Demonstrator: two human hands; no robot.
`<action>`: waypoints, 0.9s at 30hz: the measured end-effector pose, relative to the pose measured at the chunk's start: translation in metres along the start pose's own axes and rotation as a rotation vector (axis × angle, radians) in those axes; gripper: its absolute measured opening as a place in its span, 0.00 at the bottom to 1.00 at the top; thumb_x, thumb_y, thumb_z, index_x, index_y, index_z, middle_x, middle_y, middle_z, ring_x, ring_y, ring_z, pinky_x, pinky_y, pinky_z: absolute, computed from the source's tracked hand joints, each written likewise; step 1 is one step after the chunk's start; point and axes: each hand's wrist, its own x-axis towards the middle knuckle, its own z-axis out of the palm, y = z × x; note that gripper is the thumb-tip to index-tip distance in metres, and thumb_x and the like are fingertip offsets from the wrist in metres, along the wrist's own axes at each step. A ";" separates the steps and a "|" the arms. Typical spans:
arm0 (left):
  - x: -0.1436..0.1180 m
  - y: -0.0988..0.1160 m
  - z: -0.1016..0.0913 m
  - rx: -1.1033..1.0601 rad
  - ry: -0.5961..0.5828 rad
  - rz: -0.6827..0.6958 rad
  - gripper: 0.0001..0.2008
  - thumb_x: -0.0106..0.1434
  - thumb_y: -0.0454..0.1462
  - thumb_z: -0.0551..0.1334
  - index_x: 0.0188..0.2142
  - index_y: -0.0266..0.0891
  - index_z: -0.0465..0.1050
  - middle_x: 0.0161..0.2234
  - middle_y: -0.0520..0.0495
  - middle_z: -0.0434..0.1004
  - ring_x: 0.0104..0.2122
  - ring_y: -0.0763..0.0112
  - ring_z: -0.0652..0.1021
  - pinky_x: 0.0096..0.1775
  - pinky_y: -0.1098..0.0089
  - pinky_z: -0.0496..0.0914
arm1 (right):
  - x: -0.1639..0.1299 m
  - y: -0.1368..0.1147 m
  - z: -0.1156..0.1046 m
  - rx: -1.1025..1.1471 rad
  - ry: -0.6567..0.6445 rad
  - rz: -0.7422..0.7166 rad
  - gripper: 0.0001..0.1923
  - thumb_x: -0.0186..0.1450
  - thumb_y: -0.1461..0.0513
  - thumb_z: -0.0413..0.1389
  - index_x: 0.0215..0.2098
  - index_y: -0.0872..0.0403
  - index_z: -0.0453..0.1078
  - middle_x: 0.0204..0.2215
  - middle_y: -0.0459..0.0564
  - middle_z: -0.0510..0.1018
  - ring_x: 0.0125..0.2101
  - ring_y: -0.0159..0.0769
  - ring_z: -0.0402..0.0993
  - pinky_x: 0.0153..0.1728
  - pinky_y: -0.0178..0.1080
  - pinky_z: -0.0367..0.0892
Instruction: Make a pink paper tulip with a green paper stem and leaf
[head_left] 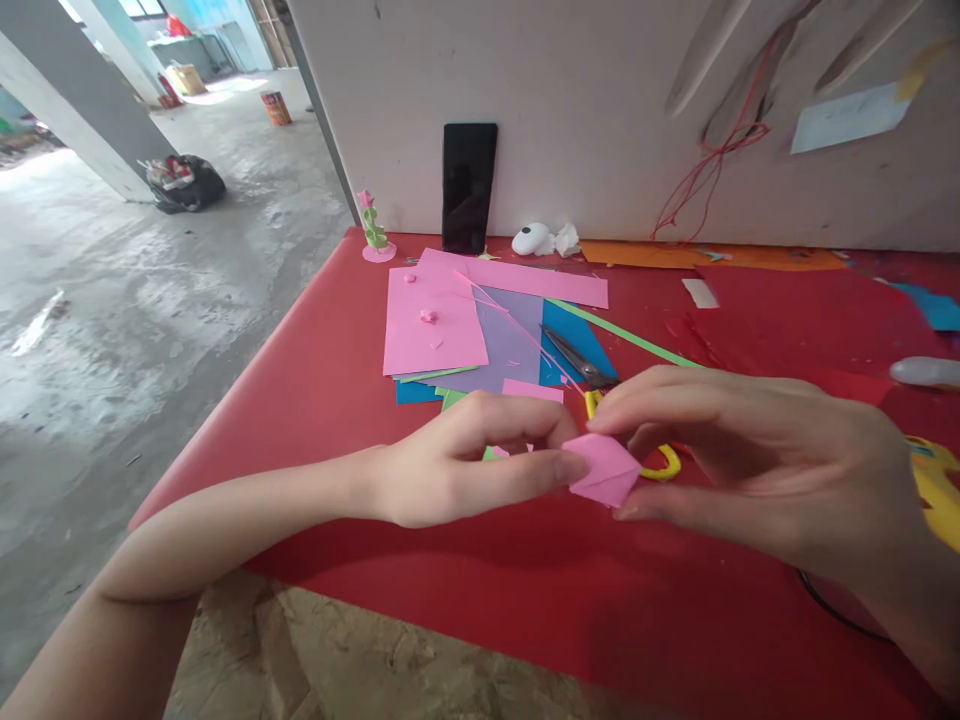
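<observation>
A small folded pink paper piece (602, 468) is held between both hands above the red table cover (315, 400). My left hand (465, 460) pinches its left corner with thumb and forefinger. My right hand (757, 460) grips its right side, thumb below and fingers over the top. Just behind the paper lie scissors with yellow handles (660, 465), their dark blades (581, 362) pointing away to the left.
A stack of pink, purple, blue and green paper sheets (480, 325) lies further back. A black phone (469, 187) leans on the white wall, beside a small paper flower (373, 230) and a white object (532, 239). Orange paper (712, 257) and red sheets lie at right.
</observation>
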 end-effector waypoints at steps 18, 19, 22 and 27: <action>0.001 -0.006 0.000 0.466 0.158 0.356 0.13 0.67 0.38 0.55 0.28 0.33 0.67 0.22 0.51 0.68 0.23 0.80 0.67 0.27 0.78 0.65 | -0.004 -0.002 0.005 -0.396 0.204 -0.103 0.13 0.59 0.64 0.61 0.43 0.46 0.72 0.31 0.38 0.79 0.26 0.23 0.73 0.27 0.26 0.72; 0.001 -0.007 -0.001 0.521 0.151 0.405 0.12 0.66 0.37 0.55 0.29 0.32 0.67 0.23 0.50 0.69 0.24 0.79 0.68 0.28 0.78 0.66 | -0.004 -0.003 0.005 -0.397 0.218 -0.082 0.12 0.59 0.64 0.61 0.42 0.45 0.72 0.31 0.37 0.79 0.26 0.23 0.73 0.27 0.26 0.72; 0.000 -0.009 -0.002 0.631 0.163 0.507 0.08 0.66 0.33 0.55 0.32 0.29 0.68 0.25 0.47 0.71 0.26 0.78 0.69 0.29 0.79 0.67 | -0.005 -0.006 0.004 -0.336 0.245 0.016 0.12 0.57 0.62 0.63 0.40 0.44 0.74 0.31 0.37 0.80 0.26 0.25 0.74 0.26 0.26 0.73; 0.001 -0.009 -0.002 0.746 0.233 0.554 0.07 0.66 0.32 0.55 0.32 0.31 0.68 0.24 0.49 0.71 0.24 0.80 0.69 0.29 0.80 0.66 | -0.005 -0.005 0.005 -0.129 0.231 0.140 0.13 0.55 0.58 0.64 0.40 0.41 0.76 0.31 0.39 0.80 0.25 0.30 0.76 0.20 0.29 0.74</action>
